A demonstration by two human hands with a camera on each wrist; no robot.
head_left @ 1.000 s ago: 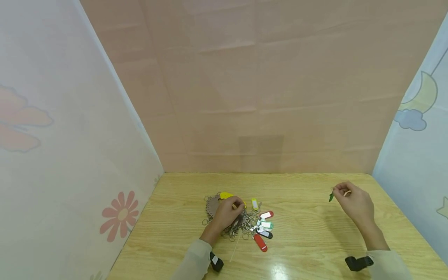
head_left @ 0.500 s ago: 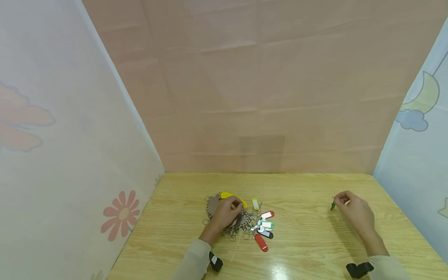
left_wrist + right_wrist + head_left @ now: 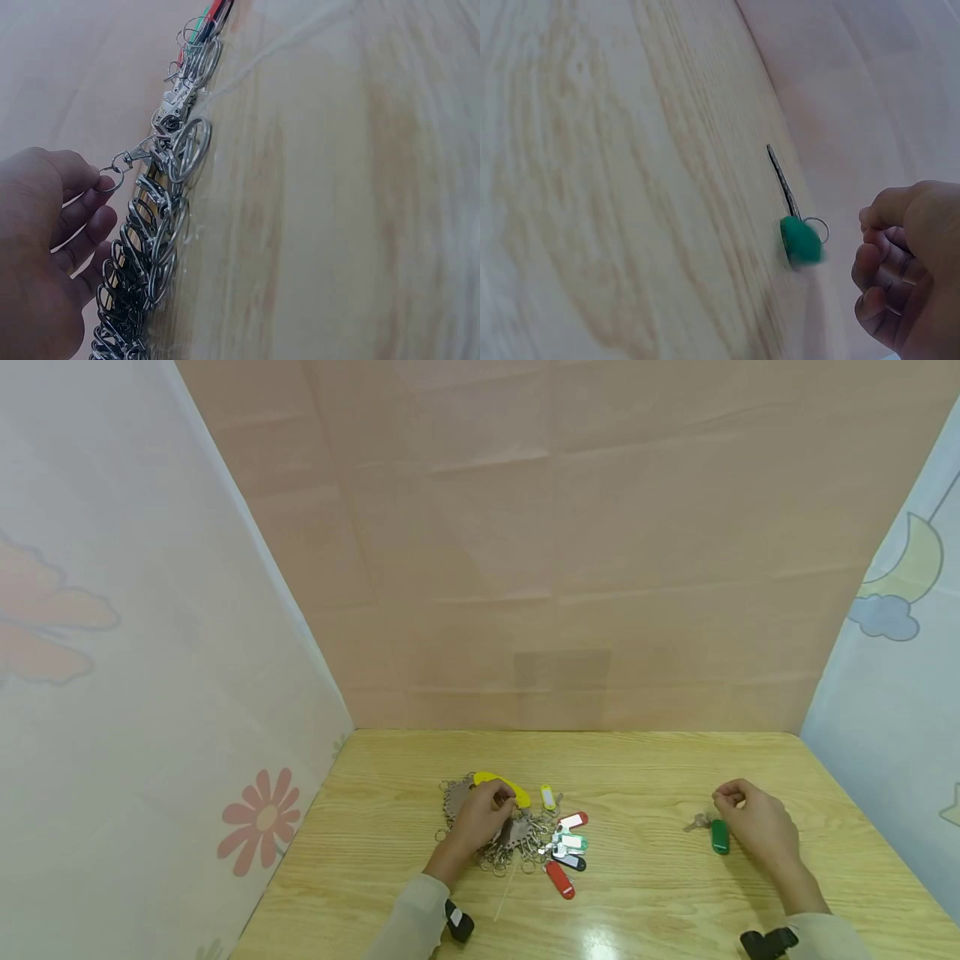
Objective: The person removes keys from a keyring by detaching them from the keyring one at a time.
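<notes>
My left hand (image 3: pixel 480 814) pinches a split ring (image 3: pixel 112 180) between thumb and forefinger. A small metal clasp (image 3: pixel 137 154) links that ring to a pile of metal rings and clasps (image 3: pixel 150 232). In the head view this pile lies around grey toothed discs (image 3: pixel 517 832), partly behind the hand. My right hand (image 3: pixel 761 827) hovers just right of a green key tag (image 3: pixel 720 837), holding nothing, its fingers loosely bent. The tag carries a key (image 3: pixel 699 822) and a thin ring (image 3: pixel 819 229); a gap shows between ring and fingertips in the right wrist view.
Right of the pile lie a yellow tag (image 3: pixel 547 797), red tags, one of them a solid red tag (image 3: pixel 559 880), a mint-green tag (image 3: pixel 573 842) and a black tag (image 3: pixel 570 862). A yellow curved piece (image 3: pixel 513 789) lies behind the left hand. Walls edge the wooden table (image 3: pixel 637 910).
My right hand has lowered and let go of the green key tag, which now lies on or close over the table with its key. The left hand keeps its place.
</notes>
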